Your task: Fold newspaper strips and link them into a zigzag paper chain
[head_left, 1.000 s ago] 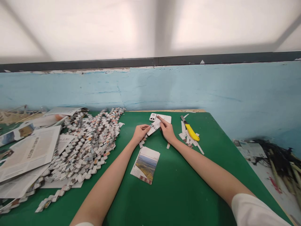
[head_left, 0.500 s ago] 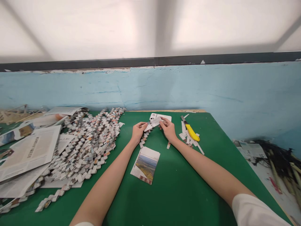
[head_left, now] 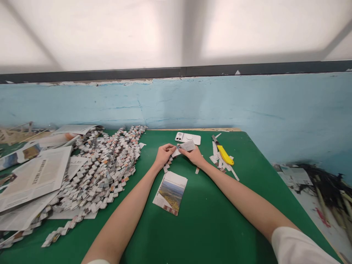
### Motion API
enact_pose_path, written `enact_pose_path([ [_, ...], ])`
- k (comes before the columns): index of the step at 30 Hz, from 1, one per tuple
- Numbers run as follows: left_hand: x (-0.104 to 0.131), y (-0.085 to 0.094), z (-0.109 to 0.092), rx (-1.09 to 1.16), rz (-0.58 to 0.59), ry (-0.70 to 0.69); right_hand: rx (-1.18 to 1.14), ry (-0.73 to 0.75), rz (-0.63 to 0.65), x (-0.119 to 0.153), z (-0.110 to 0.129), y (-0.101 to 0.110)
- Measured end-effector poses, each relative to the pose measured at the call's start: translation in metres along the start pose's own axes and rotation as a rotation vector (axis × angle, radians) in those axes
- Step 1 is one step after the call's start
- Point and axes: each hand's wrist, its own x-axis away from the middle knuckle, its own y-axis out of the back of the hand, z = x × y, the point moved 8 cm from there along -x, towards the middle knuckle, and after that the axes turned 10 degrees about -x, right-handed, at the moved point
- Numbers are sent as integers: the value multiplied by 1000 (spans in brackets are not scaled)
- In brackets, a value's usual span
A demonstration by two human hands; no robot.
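Between my two hands is a small strip of printed newspaper (head_left: 188, 146), bent near its middle. My left hand (head_left: 164, 154) pinches its left end with thumb and fingertips. My right hand (head_left: 194, 155) is closed on the right part, thumb on the near side. Partly hidden by my left hand, a short chain of folded paper pieces (head_left: 166, 168) lies on the table. Just in front of my hands rests a stack of cut paper sheets (head_left: 171, 192) with a landscape picture on top. Behind them lies a white phone (head_left: 189, 138).
A yellow-handled utility knife (head_left: 225, 154) lies right of my hands over white paper scraps (head_left: 217, 157). A large heap of folded-paper chains (head_left: 110, 161) covers the left side, beside newspaper sheets (head_left: 38, 176). The green table (head_left: 220, 227) meets a blue wall (head_left: 187, 102).
The paper strip was stretched out flat between my hands; now it is bent. My hands have come closer together, the right one moving left and down, uncovering the phone.
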Motion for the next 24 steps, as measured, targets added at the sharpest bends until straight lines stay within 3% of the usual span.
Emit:
enact_pose_path([
  [2, 3, -5, 1, -39, 45, 4, -9, 45, 51, 2, 9, -5],
  [10, 3, -9, 4, -61, 57, 36, -44, 142, -95, 1, 20, 11],
  [17, 4, -5, 1, -25, -17, 65, -92, 47, -216, -3, 3, 27],
  [24, 0, 7, 7, 62, -143, 67, -90, 93, -292, 0, 8, 35],
])
